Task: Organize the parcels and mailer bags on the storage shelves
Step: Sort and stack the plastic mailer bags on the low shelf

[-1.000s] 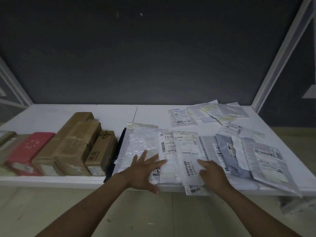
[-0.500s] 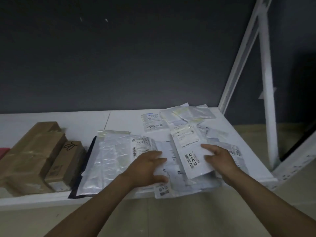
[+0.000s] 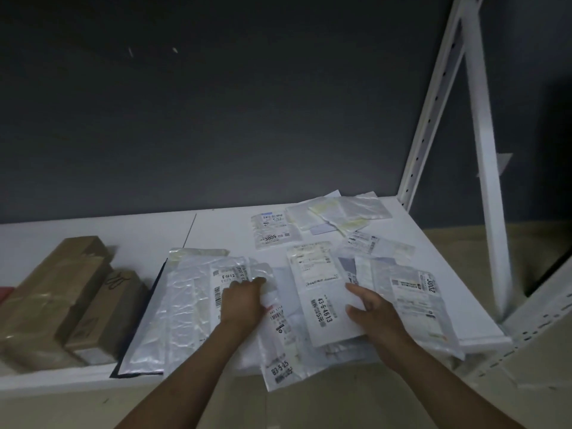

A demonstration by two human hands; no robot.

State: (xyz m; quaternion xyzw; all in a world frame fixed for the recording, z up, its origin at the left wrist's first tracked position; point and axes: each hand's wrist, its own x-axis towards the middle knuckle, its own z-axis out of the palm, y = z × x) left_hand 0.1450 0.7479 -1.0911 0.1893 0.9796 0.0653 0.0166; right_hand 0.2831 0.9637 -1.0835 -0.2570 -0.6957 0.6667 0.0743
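A pile of white and clear mailer bags covers the right half of the white shelf [image 3: 93, 230]. My left hand [image 3: 243, 300] lies on the crinkled clear bag stack [image 3: 188, 292], fingers curled over the edge of a labelled bag. My right hand [image 3: 370, 308] pinches the right edge of a white mailer bag marked 43-6-4613 [image 3: 318, 292], thumb on top. Another bag marked 83-5-25 [image 3: 278, 363] hangs over the shelf's front edge. A bag labelled 3002 [image 3: 411, 292] lies to the right of my right hand.
Brown cardboard parcels [image 3: 55, 298] stand in a row at the left. A small bag marked 3005 [image 3: 272, 230] and several flat bags [image 3: 340, 212] lie near the back. White rack uprights [image 3: 483, 168] rise at the right, dark wall behind.
The view swung left to right then settled. My right hand took hold of the 43-6-4613 bag and drew it on top of the pile; my left hand shifted onto the clear bags.
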